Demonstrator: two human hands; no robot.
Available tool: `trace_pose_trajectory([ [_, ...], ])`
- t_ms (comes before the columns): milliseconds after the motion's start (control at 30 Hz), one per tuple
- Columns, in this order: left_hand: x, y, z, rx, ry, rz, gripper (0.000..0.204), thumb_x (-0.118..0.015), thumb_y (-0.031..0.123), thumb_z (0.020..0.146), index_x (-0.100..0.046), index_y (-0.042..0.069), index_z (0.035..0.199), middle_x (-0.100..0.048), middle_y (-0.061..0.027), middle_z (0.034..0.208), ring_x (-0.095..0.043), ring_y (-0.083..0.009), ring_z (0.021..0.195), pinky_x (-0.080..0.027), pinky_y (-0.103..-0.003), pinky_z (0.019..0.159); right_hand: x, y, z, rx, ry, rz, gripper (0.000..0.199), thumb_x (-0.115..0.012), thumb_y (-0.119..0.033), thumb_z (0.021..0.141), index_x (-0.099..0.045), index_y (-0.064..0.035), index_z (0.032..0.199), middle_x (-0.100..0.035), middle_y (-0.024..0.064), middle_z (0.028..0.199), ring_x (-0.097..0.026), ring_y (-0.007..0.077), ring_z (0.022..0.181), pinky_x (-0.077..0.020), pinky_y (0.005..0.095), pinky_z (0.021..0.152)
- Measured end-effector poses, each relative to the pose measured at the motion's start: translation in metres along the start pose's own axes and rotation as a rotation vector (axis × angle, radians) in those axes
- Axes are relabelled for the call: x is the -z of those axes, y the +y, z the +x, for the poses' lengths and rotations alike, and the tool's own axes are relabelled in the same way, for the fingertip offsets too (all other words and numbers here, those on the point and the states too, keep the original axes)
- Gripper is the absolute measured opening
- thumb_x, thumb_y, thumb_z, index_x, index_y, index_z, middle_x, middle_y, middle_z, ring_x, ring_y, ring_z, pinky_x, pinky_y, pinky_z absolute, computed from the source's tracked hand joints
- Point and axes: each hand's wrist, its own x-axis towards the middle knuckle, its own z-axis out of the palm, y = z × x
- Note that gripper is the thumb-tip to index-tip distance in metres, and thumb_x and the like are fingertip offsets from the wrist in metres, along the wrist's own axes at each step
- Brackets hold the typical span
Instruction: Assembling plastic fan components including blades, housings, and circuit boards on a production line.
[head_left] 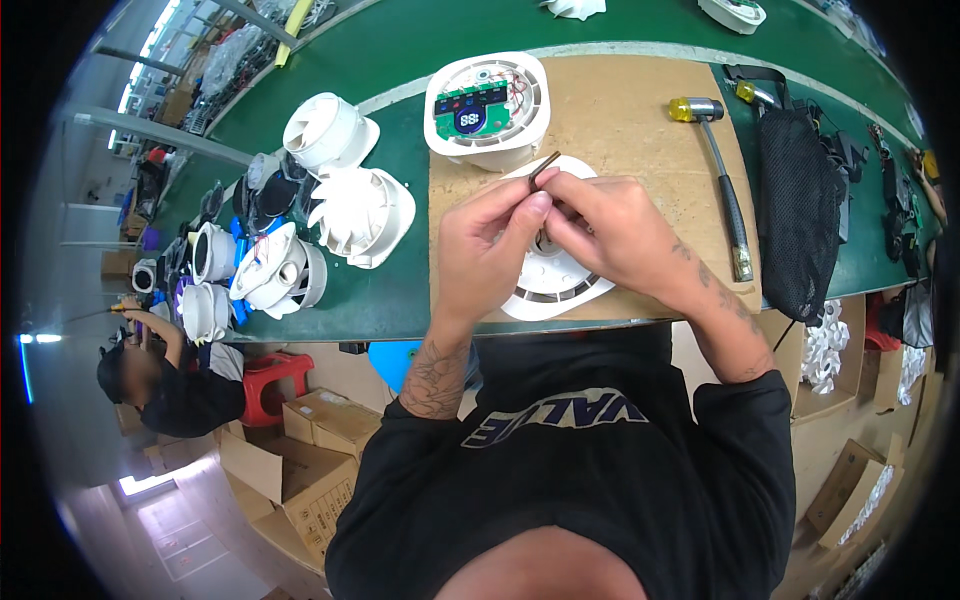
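My left hand (485, 245) and my right hand (625, 228) meet over the cardboard sheet (640, 105), fingertips pinched together. Between them sticks up a short, thin, dark brown rod-like piece (547, 163); its lower part is hidden by my fingers, so its exact kind does not show. Directly beneath lies a round white plastic fan housing part (548, 306) with a slotted rim, partly covered by both hands. Just beyond my left hand stands a white housing (535, 128) with a green circuit board (470, 121) and thin red wires in its top.
A yellow-headed hammer (722, 170) lies on the cardboard's right side, beside a black mesh bag (797, 215). White fan housings (370, 220) cluster on the left of the green table (400, 115). Another person (180, 385) is at far left. Open cardboard boxes (310, 470) stand below.
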Motion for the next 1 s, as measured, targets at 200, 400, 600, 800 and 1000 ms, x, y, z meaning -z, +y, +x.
trace_pose_trajectory([
  [200,0.004,-0.003,-0.006,0.023,0.067,0.104,0.020,-0.057,0.000,0.094,-0.063,-0.011,0.110,-0.071,-0.0144,0.096,-0.068,-0.0184,0.089,-0.054,-0.027,0.082,0.037,0.008,-0.015,-0.227,-0.098,-0.295,0.030,-0.069,-0.023,0.087,-0.062,-0.0022,0.107,-0.067,0.0152,0.076,-0.067,0.0326,0.068,-0.0533,0.0397,0.062],
  [400,0.008,-0.011,-0.006,-0.028,-0.041,0.221,0.016,-0.056,-0.003,0.094,-0.064,-0.011,0.105,-0.071,-0.0157,0.093,-0.069,-0.0192,0.090,-0.055,-0.027,0.082,0.083,0.068,-0.108,-0.729,0.003,-1.177,0.037,-0.066,-0.035,0.089,-0.056,-0.0019,0.104,-0.067,0.0204,0.094,-0.066,0.0352,0.082,-0.0539,0.0413,0.069],
  [600,0.009,-0.005,-0.006,-0.034,-0.054,0.323,0.015,-0.053,-0.003,0.094,-0.066,-0.009,0.100,-0.072,-0.0113,0.092,-0.068,-0.0141,0.085,-0.053,-0.025,0.078,0.099,0.086,-0.116,-0.894,0.060,-0.669,0.033,-0.061,-0.028,0.092,-0.054,0.0031,0.101,-0.062,0.0202,0.079,-0.063,0.0350,0.070,-0.0499,0.0413,0.066],
  [800,0.014,-0.005,-0.005,0.014,-0.060,0.348,0.015,-0.055,0.000,0.093,-0.068,-0.005,0.098,-0.072,-0.0086,0.087,-0.065,-0.0101,0.074,-0.050,-0.022,0.067,0.118,-0.008,-0.087,-0.779,0.011,-0.328,0.020,-0.061,-0.016,0.092,-0.060,0.0015,0.103,-0.056,0.0136,0.070,-0.060,0.0227,0.064,-0.0444,0.0332,0.060],
  [1000,0.010,-0.009,-0.006,-0.164,-0.060,0.487,0.011,-0.060,-0.002,0.087,-0.069,-0.003,0.094,-0.070,-0.0119,0.079,-0.066,-0.0168,0.066,-0.050,-0.027,0.061,0.116,-0.060,-0.067,-0.306,-0.043,-0.385,0.030,-0.070,-0.008,0.085,-0.061,-0.0018,0.113,-0.060,0.0151,0.077,-0.061,0.0304,0.064,-0.0478,0.0337,0.060],
])
